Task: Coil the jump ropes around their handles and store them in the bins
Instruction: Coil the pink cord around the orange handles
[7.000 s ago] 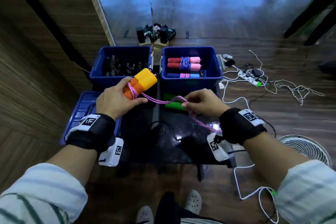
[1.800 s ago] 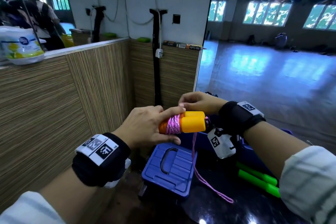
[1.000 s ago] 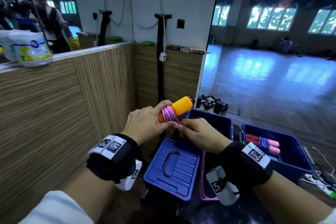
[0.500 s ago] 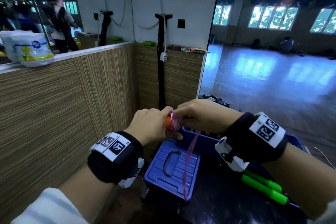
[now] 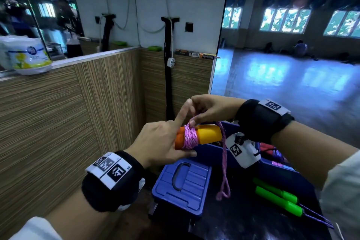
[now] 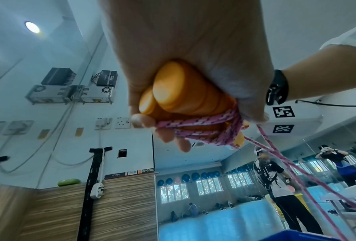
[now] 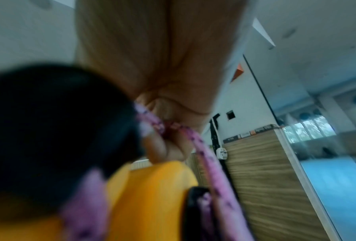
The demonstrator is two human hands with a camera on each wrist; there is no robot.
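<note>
My left hand (image 5: 165, 142) grips a pair of orange and yellow jump rope handles (image 5: 208, 137) at chest height, index finger pointing up. Pink rope (image 5: 190, 137) is coiled several times round their middle. My right hand (image 5: 206, 110) pinches the rope just above the coil. A doubled loop of loose rope (image 5: 224, 191) hangs down from the handles. In the left wrist view the handle ends (image 6: 172, 91) and the coil (image 6: 203, 128) sit in my palm. The right wrist view is blurred, showing the yellow handle (image 7: 152, 195) and the pink rope (image 7: 209, 159).
A blue bin lid (image 5: 183, 185) lies below my hands. Blue bins (image 5: 214, 154) stand behind it, partly hidden by my right wrist. A green-handled jump rope (image 5: 276, 198) lies on the black table (image 5: 243, 224). A wood-panelled wall is close on the left.
My right hand has come up over the handles again with the rope, adding to the coil. The hanging tail is shorter than a second ago. My left index finger is now raised.
</note>
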